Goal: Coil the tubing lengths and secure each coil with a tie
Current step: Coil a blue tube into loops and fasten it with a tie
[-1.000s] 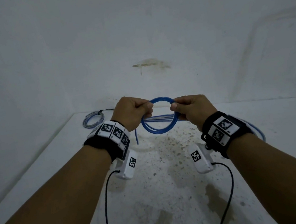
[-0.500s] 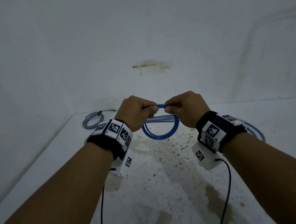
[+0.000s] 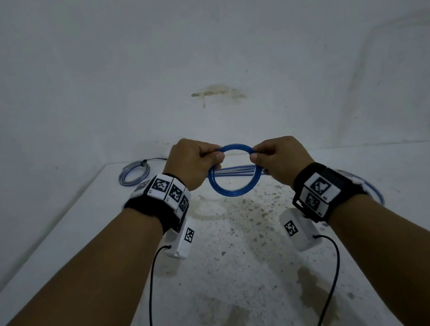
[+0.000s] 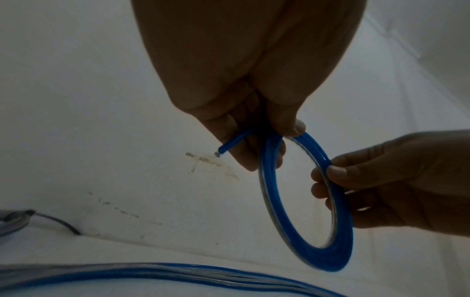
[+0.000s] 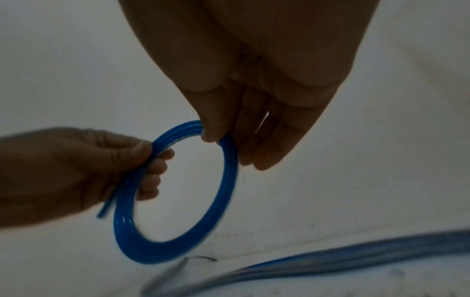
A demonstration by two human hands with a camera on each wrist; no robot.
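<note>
A small coil of blue tubing (image 3: 236, 189) (image 4: 338, 249) (image 5: 162, 249) hangs upright in the air above the white table (image 3: 252, 269). My left hand (image 3: 194, 163) (image 4: 254, 112) pinches its upper left side, and a short free tube end (image 4: 229, 145) sticks out below the fingers. My right hand (image 3: 277, 159) (image 5: 241, 112) pinches the coil's upper right side between thumb and fingers. Several loose blue tubing lengths (image 3: 234, 172) (image 4: 178, 275) (image 5: 356, 259) lie on the table behind the coil.
A pale blue coil (image 3: 134, 172) bound with a black tie lies at the table's back left corner. More blue tubing (image 3: 374, 189) curves behind my right wrist. White walls close in at the back and left. Black cables hang from both wrist cameras.
Half a second ago my hands were close together at the top of the coil. They have since moved apart to its left and right sides, and the ring now shows fully round.
</note>
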